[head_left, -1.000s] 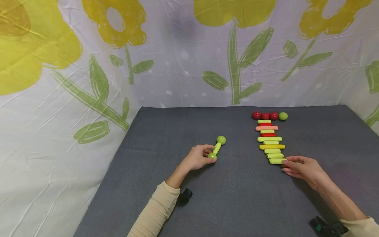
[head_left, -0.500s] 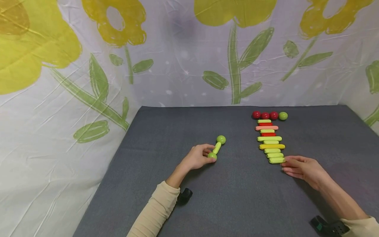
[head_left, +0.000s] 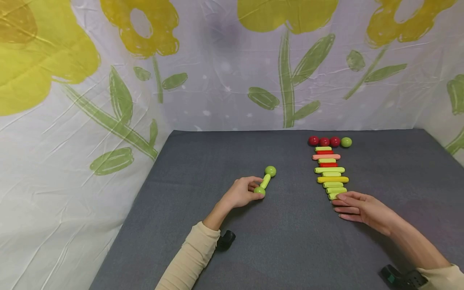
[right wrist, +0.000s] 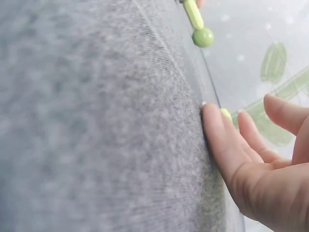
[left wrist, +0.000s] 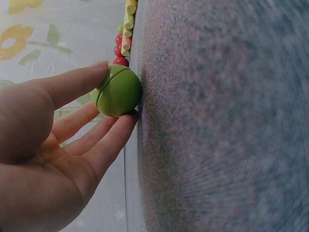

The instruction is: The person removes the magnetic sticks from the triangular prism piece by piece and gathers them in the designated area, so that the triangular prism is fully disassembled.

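My left hand point(head_left: 240, 194) pinches a green ball point(left wrist: 119, 92) between thumb and fingers, low over the dark cloth. A light green stick point(head_left: 266, 181) runs from that ball to a second green ball point(head_left: 270, 171), forming a dumbbell shape. On the right, my right hand point(head_left: 365, 209) lies beside the nearest light green stick point(head_left: 332, 196) of a column, its fingers partly covering that stick. The right wrist view shows this hand's fingers point(right wrist: 217, 128) extended and the thumb standing apart from them, with a bit of the stick peeking out behind.
Several sticks in yellow, red, pink point(head_left: 326, 157) and light green form the column running away from my right hand. Beyond it sit three red balls point(head_left: 324, 141) and one green ball point(head_left: 346, 142) in a row. A flower-printed curtain point(head_left: 224, 80) hangs behind the table point(head_left: 217, 153).
The right hand nudged the nearest stick slightly left into line with the column, then slid left along it, fingers now loosened and covering more of it. The left hand stayed put.
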A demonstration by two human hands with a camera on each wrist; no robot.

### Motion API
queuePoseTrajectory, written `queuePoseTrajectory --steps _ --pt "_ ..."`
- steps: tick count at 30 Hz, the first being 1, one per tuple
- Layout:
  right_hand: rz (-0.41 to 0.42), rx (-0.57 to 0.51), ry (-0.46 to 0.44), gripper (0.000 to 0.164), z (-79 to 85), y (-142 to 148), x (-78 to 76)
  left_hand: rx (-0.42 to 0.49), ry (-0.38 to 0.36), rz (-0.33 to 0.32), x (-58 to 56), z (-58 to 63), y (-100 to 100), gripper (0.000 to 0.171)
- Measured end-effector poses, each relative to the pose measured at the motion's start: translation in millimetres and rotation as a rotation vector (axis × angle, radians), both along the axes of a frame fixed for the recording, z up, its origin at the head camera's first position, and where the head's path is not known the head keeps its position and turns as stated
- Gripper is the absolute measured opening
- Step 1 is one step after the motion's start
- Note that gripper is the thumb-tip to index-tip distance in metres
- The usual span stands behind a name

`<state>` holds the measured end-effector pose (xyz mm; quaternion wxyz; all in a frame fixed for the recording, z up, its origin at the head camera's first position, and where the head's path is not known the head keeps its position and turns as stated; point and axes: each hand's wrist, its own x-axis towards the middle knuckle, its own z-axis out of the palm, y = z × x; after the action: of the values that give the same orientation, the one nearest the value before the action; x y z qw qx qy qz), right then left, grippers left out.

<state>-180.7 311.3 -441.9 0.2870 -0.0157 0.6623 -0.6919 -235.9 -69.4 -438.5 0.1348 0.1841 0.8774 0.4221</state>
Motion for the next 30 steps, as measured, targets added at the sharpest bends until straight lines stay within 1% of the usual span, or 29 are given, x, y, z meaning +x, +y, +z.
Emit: queuePoseTrajectory --steps 3,6,10,13,16,20,23,27,30 --pt "0.015 -0.014 -0.004 0.041 0.8 -1 -1.3 -0.002 -0.005 0.002 0.0 -0.7 0 0.048" --pt "0.043 -0.049 -0.019 0.040 2.2 -2 -3.0 -0.006 -0.012 0.008 -0.1 -1.1 -1 0.048" --pt "0.113 -0.106 -0.038 0.034 4.9 -6 -6.9 -0.003 -0.009 0.013 -0.1 -0.2 -1 0.047" --pt "0.155 -0.114 -0.037 0.040 6.9 -12 -10.9 -0.006 -0.011 0.011 0.2 0.8 -1 0.047" --pt "0.176 -0.116 -0.041 0.045 8.1 -20 -15.6 -0.014 -0.018 0.005 0.6 1.5 -1 0.047" --pt "0.192 -0.162 -0.058 0.043 8.0 -31 -22.1 -0.021 -0.024 0.006 0.4 2.1 0 0.047" --pt "0.189 -0.190 -0.071 0.038 7.2 -40 -27.1 -0.020 -0.026 0.006 0.5 2.3 0 0.047" --pt "0.155 -0.220 -0.109 0.032 6.8 -53 -34.4 -0.017 -0.026 0.005 0.8 1.8 -1 0.047" --pt "0.126 -0.265 -0.130 0.031 6.5 -62 -41.2 -0.019 -0.024 0.009 1.0 1.7 -1 0.047"
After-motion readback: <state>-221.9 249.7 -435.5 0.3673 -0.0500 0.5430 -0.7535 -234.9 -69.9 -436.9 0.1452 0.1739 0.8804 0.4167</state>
